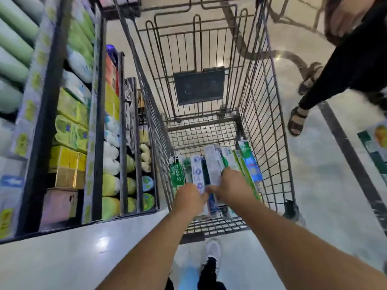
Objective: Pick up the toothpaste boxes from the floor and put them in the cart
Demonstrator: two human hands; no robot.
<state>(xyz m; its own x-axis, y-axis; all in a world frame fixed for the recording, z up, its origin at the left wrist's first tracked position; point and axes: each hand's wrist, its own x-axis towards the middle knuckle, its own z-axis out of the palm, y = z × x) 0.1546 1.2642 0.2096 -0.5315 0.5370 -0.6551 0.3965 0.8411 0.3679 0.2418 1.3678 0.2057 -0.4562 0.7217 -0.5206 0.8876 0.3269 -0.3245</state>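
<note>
Toothpaste boxes (211, 170) lay in a loose row on the floor of the cart (270, 114), just below the centre of the frame, and both hands were down among them. The left hand (189, 198) had its fingers curled over the near ends of a white and purple box; the right hand (232, 186) lay on top of a white box beside it, fingers bent, thumb reaching toward the left hand. Whether either hand truly gripped a box or only pressed on it could not be told, because the backs of the hands hid the fingertips.

The step in hand looked like setting down or tidying boxes inside the cart, not picking up. By that reading, the next move called for letting go, lifting both arms clear over the wire sides, and turning to look for more boxes on the ground; none showed on the floor here.

The cart held roughly eight boxes, green, white and blue, one green box at the left marked Darlie (177, 174), one blue and green box (249, 162) leaning against the right wire wall. Its far half was bare mesh.

Shelves (71, 126) of packaged goods filled the left of the frame. Another person's legs and sandals (297, 122) stood at upper right.
</note>
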